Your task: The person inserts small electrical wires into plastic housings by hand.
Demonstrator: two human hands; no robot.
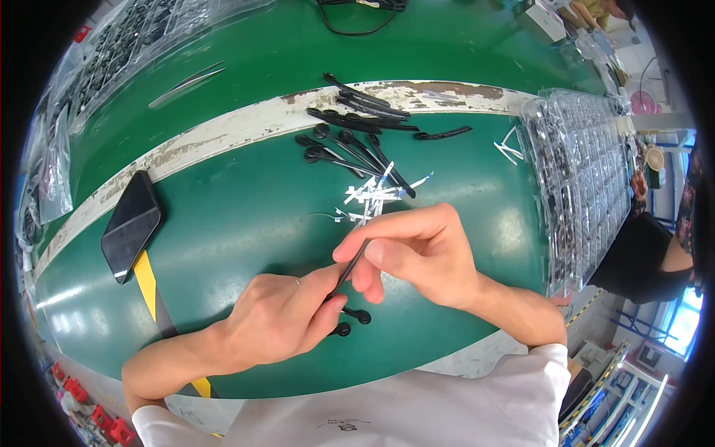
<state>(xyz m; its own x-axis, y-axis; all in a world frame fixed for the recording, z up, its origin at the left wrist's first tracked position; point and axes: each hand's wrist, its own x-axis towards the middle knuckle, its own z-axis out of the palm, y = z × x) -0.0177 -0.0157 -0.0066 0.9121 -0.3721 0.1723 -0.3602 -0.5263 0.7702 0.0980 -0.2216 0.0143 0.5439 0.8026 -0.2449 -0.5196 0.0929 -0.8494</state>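
Note:
My left hand and my right hand meet over the green table, both pinching one thin black strip part that runs slanted between their fingertips. Two round black ends of a part show just under my left fingers. Beyond my hands lies a heap of small white paper slips. Further back is a loose pile of similar black strip parts with round ends.
A black phone lies face up at the left, near a yellow and black tape stripe. Clear trays of small dark parts stand at the right, plastic bags of parts at the far left. Metal tweezers rest behind. Another person's dark sleeve is at the right edge.

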